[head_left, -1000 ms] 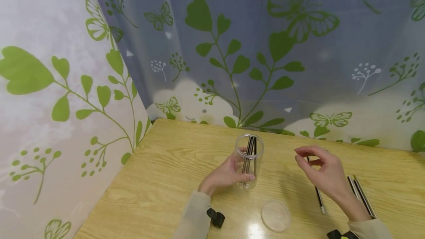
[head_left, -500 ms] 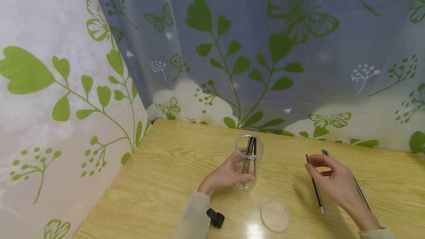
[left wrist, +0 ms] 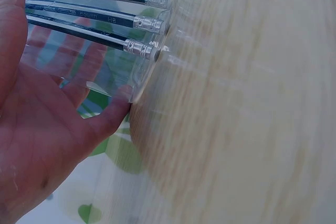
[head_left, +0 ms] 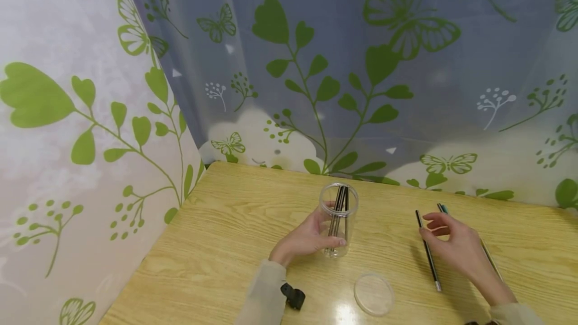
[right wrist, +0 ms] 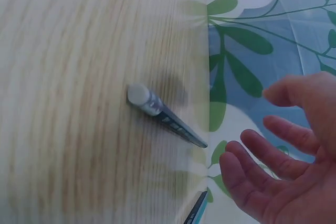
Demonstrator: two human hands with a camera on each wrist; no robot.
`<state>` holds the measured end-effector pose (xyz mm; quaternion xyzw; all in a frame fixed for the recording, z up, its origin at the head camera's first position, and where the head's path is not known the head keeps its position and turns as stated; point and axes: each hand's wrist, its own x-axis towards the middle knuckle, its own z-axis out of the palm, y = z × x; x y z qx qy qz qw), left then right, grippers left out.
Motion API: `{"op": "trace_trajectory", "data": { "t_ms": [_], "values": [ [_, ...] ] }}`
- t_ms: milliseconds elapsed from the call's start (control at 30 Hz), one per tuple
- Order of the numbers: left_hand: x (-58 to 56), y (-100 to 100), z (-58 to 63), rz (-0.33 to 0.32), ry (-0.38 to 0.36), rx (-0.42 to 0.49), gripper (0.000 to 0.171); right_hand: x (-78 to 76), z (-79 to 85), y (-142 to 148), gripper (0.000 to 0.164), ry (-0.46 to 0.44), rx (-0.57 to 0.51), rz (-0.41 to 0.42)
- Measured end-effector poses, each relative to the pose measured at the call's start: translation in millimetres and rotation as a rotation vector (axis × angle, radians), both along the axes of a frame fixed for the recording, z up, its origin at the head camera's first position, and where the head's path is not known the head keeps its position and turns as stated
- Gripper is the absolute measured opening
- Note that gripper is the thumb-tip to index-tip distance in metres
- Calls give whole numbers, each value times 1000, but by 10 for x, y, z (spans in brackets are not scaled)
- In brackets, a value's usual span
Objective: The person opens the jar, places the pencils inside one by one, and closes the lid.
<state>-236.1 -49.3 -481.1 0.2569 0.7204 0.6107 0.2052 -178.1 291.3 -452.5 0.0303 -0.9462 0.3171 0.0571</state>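
My left hand [head_left: 309,234] grips a clear plastic jar [head_left: 351,224] around its side. Several dark pencils [head_left: 335,224] lean inside the jar; in the left wrist view, silver-ferruled pencil ends [left wrist: 149,23] rest near its bottom. On the table to the right lies a single black pencil [head_left: 430,257] with a pale eraser end. My right hand [head_left: 458,245] hovers at that pencil's upper part, thumb and fingers bent loosely. The right wrist view shows the fingers apart, the pencil [right wrist: 170,119] outside them. More pencils [head_left: 491,260] lie partly hidden beneath the right hand, one teal-tipped.
A clear round lid [head_left: 374,294] lies flat on the wood-grain table [head_left: 226,224], in front of the jar. Behind the table hangs a blue curtain [head_left: 338,89] printed with leaves and butterflies. A pale printed sheet [head_left: 90,174] stands along the left side.
My right hand has moved right and slightly down, uncovering the upper end of the single pencil and covering more of the pencils beside it. The left hand and jar stay in place.
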Motion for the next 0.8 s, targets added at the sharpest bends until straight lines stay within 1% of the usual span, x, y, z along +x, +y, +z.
{"op": "trace_trajectory", "data": {
  "t_ms": [233, 467, 567, 800],
  "values": [
    [0, -11, -7, -12, 19, 4, 77, -98, -23, 42, 40, -59, 19, 30],
    [-13, -9, -19, -13, -1, -1, 76, -224, -66, 66, 42, -112, 72, 58],
    [-15, -7, -22, -13, 10, -2, 76, -267, -93, 65, 44, -134, 91, 64],
    [-12, -9, -14, -21, 25, 2, 79, -344, -144, 67, 43, -132, 127, 86]
  ]
}}
